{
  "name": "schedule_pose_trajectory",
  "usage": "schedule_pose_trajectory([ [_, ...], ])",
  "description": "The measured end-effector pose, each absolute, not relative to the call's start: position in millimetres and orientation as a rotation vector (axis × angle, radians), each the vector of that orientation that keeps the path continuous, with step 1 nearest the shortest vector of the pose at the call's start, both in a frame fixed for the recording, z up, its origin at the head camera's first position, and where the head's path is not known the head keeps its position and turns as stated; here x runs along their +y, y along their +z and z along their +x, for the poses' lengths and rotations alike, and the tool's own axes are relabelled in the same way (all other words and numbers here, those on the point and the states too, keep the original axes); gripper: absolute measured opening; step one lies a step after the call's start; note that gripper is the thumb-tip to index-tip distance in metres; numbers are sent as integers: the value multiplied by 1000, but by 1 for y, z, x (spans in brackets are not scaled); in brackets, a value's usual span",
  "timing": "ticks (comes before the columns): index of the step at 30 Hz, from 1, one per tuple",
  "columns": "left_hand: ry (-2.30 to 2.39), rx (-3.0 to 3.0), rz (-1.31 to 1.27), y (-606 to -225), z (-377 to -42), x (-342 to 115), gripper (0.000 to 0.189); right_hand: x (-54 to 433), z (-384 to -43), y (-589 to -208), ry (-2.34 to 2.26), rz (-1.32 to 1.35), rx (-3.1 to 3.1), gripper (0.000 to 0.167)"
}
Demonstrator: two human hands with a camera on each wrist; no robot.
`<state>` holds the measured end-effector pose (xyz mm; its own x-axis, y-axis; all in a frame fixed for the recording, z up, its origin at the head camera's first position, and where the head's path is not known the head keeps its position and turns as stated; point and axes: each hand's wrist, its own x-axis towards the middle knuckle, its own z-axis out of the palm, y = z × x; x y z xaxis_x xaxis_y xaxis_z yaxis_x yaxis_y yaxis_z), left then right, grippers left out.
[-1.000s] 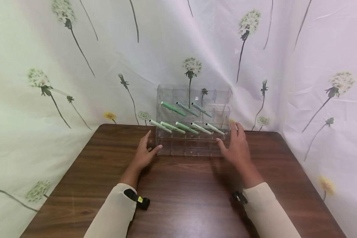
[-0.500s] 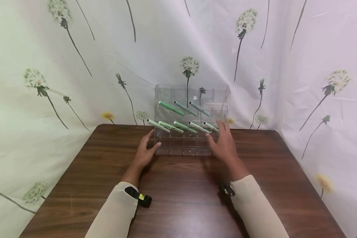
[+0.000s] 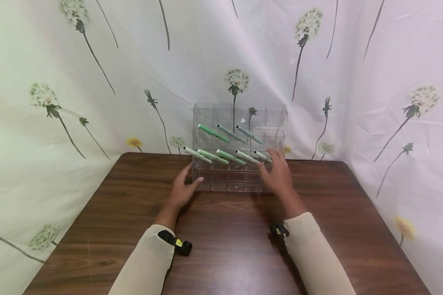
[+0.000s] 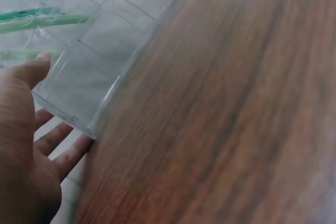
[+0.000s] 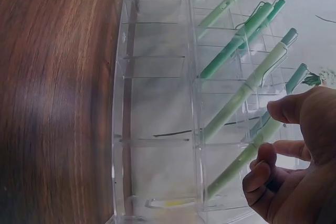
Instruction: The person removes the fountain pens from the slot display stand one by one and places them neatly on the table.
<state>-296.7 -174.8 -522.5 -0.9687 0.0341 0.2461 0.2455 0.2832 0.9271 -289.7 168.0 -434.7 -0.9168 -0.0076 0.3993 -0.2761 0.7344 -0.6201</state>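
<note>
A clear tiered rack (image 3: 240, 176) stands on the table with several green pens (image 5: 236, 40) slanting in its slots. My left hand (image 3: 182, 192) is at its lower left corner; in the left wrist view the fingers (image 4: 68, 156) lie along the side wall and the thumb is in front. At the rack's right my right hand (image 3: 278, 176) reaches in at the rightmost light green pen (image 5: 236, 169). Thumb and index finger straddle this pen with space between them, other fingers bent. Part of the pen is hidden behind the hand.
The brown wooden table (image 3: 221, 237) extends in front of the rack. A white curtain with dandelion prints (image 3: 133, 61) hangs close behind it. Slots in the rack's bottom row hold no pens.
My right hand has moved left from beside the rack to in front of its rightmost pen. My left hand has come slightly closer to the rack's side. The pens keep their slots.
</note>
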Motion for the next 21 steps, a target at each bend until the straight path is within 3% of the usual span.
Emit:
schedule_pose_trajectory([
  [21,-1751,-2351,-272,-529,-297,-174,75,163,-303,-436,1098,172,-2484,35],
])
